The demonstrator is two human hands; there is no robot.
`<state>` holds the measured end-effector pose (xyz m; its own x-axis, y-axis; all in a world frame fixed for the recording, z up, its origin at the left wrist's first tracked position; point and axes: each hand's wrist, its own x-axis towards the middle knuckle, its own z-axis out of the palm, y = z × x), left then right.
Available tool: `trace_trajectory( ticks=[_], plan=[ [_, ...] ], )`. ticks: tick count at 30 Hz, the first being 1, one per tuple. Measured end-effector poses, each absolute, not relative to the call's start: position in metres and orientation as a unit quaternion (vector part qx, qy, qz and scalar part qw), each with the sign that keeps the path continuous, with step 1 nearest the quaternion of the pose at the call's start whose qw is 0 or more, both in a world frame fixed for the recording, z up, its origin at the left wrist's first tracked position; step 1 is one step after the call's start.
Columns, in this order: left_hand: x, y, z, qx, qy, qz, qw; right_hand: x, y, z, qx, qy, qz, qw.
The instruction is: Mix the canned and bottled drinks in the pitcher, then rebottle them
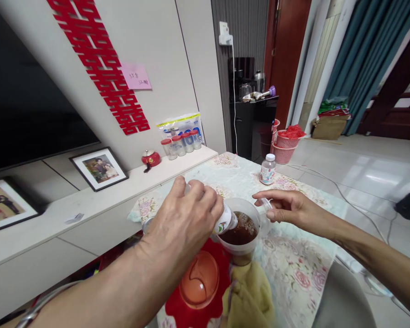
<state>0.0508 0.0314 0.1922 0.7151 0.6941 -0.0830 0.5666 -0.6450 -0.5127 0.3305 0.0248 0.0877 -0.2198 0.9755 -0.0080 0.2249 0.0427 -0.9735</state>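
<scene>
Left hand: fingers curled firmly around a small labelled bottle, back of hand up, most of the bottle hidden behind the knuckles. Bottle is tilted well over, neck past the near-left rim of a translucent plastic tub, mouth inside. Tub holds dark brown liquid with bubbles on the surface, mostly toward the right. Can't quite tell if the bottle mouth touches the liquid or sits just above it.

Right hand: just right of the tub, thumb and index finger pinching a white cap, slight gap between them, other fingers loosely bent.

Tub stands on a table covered by a floral tablecloth. Second labelled bottle, white cap on, upright behind the right hand, well apart from the tub. Front left of the tub: red scalloped mat with a round, clear-looking dish on it. Yellowish cloth bunched right in front of the tub.

Behind, on the long white cabinet: red-lidded glass jars, small red pot, black-framed photo.
</scene>
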Motion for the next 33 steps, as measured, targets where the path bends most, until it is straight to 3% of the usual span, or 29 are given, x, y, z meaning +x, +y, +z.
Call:
trace_trajectory(
  ticks=[7,18,25,29,33],
  plan=[
    [0.051,0.028,0.191,-0.906,-0.327,0.090,0.255,0.331,0.025,0.089,-0.491,-0.618,0.475,0.388],
    [0.041,0.031,0.177,-0.936,-0.288,0.055,0.196,0.330,0.029,0.080,-0.476,-0.619,0.509,0.363],
    [0.029,0.035,0.171,-0.907,-0.327,0.115,0.237,0.329,0.032,0.079,-0.471,-0.623,0.507,0.366],
    [0.023,0.035,0.166,-0.879,-0.411,0.145,0.196,0.325,0.032,0.079,-0.476,-0.621,0.506,0.364],
    [0.010,0.040,0.156,-0.872,-0.470,0.109,0.087,0.318,0.035,0.078,-0.473,-0.622,0.510,0.361]
  ],
)
